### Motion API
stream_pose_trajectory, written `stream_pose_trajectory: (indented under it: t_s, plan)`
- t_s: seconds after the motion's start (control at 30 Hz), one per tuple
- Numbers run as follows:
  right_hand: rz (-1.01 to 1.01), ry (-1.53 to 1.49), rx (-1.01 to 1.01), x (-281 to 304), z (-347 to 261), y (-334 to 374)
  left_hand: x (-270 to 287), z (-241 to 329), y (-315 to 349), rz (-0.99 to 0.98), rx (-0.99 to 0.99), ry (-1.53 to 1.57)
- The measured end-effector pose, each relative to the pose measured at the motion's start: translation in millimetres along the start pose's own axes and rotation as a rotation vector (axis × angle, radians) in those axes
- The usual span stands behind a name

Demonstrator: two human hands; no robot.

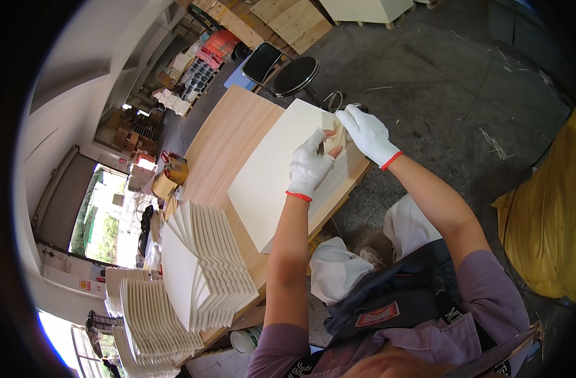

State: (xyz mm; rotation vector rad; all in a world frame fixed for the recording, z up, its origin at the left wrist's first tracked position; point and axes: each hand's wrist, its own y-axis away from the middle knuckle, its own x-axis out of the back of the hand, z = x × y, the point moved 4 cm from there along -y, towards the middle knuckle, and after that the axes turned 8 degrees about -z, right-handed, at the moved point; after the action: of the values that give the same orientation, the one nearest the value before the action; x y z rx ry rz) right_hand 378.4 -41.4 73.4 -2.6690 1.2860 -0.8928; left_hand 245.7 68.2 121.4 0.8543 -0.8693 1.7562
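Across the table (pixel 231 123) a cream sheet (pixel 272 176) slants lengthwise away rightward, left fingers (pixel 334 152) parted, right hand's (pixel 367 133) unclear

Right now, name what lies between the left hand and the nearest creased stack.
The head view shows the flat cream board, then a narrow strip of wooden tabletop, between the left hand and that creased stack.
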Motion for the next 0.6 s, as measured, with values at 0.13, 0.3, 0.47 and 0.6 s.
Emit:
stream_pose_trajectory:
  t_s: [0.13,0.3,0.47,0.6]
  plan:
    - [0.047,0.004,0.027,1,2,0,-3,-4,-2,-0.058,0.083,0.135]
    - [-0.005,-0.07,0.034,3,-5,4,3,3,4,0.037,0.045,0.154]
    - [0.044,-0.03,0.034,0,8,-2,0,8,-1,-0.06,0.113,0.035]
    - [0.023,-0.057,0.01,-1,4,0,2,6,1,-0.016,0.059,-0.067]
